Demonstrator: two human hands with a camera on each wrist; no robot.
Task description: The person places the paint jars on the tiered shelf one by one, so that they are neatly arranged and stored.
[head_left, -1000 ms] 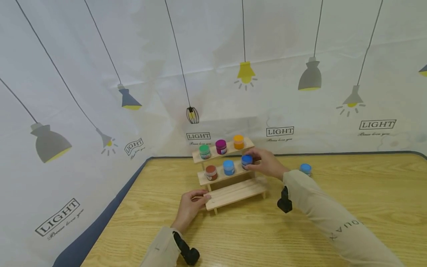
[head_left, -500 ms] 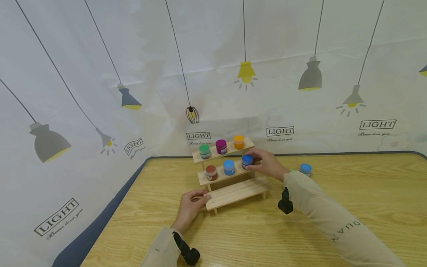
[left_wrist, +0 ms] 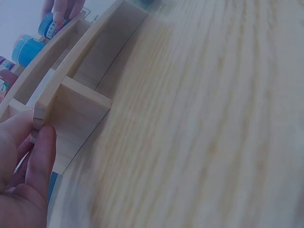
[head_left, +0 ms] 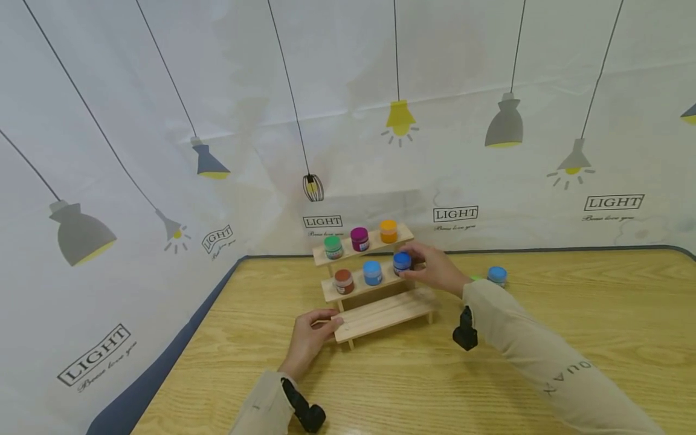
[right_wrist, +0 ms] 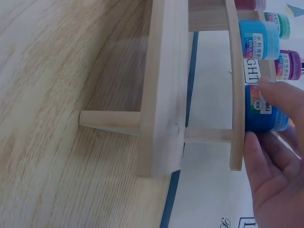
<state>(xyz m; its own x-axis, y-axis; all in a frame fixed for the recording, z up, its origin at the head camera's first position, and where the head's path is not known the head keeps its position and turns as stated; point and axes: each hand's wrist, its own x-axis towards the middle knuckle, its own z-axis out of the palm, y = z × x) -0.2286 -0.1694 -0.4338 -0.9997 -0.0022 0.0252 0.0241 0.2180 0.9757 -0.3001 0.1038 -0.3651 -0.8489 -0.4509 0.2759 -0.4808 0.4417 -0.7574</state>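
Note:
A three-step wooden display stand stands near the back of the table. My left hand pinches the left end of its lowest step; in the left wrist view thumb and finger lie on either side of the board end. My right hand grips a dark blue paint jar at the right end of the middle step, its base at the board. Beside it on that step are a light blue paint jar and a brown one. Green, purple and orange jars stand on the top step.
Another blue-lidded jar stands on the table to the right, with a bit of a green thing showing beside my right sleeve. Behind the table hangs a pale cloth printed with lamps.
Both hands and the jars on the stand keep their places. The right forearm shifts slightly, and a bit of green now shows beside the sleeve.

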